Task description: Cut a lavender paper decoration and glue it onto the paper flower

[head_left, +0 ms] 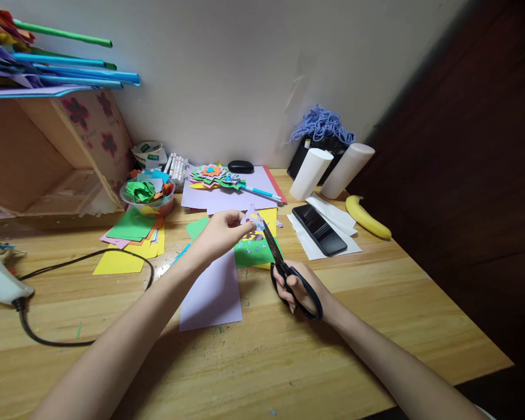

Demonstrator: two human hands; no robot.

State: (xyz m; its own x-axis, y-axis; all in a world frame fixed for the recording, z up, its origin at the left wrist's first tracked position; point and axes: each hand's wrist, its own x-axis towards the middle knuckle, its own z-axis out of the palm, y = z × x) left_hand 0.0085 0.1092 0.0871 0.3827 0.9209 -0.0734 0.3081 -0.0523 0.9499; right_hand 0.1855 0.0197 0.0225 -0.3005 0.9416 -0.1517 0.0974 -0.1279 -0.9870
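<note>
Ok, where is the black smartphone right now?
In the head view the black smartphone lies face up on white paper sheets, right of the right hand with the black-handled scissors, between them and the yellow banana.

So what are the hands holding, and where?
The left hand pinches a small purple paper piece by its edge. The right hand holds black scissors by the handle loops.

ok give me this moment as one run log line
left hand: pinches lilac paper piece | right hand: holds black scissors, blades at the piece | under: green sheet with scraps | right: phone, banana
</note>
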